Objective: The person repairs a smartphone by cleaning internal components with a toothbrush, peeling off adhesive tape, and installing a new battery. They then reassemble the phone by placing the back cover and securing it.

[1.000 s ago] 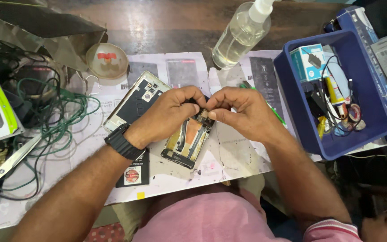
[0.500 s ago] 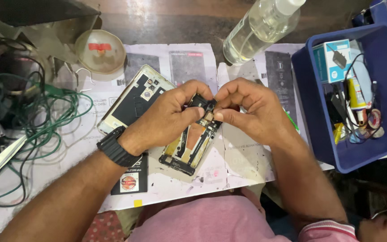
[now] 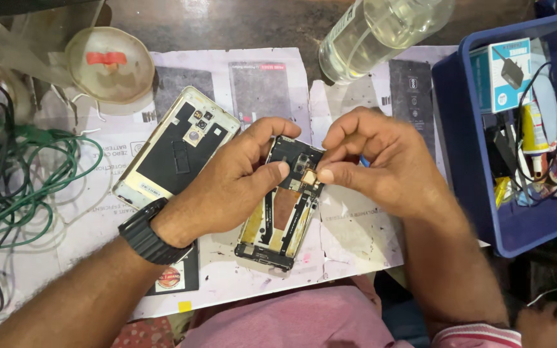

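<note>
Paper-covered bench (image 3: pixel 356 245): opened phone frame (image 3: pixel 282 206) is gripped by left hand (image 3: pixel 227 183), small part (image 3: pixel 309 176) pinched by right hand (image 3: pixel 375 161).

Single view — head-worn camera, looking steeply down from above the person's chest onto the work surface, close in. Forearms enter from the bottom edge; left hand (image 3: pixel 227 187) and right hand (image 3: pixel 375 164) meet near frame centre. Blue bin (image 3: pixel 472 187) cut by the right edge — cables (image 3: pixel 27 174) by the left.
</note>
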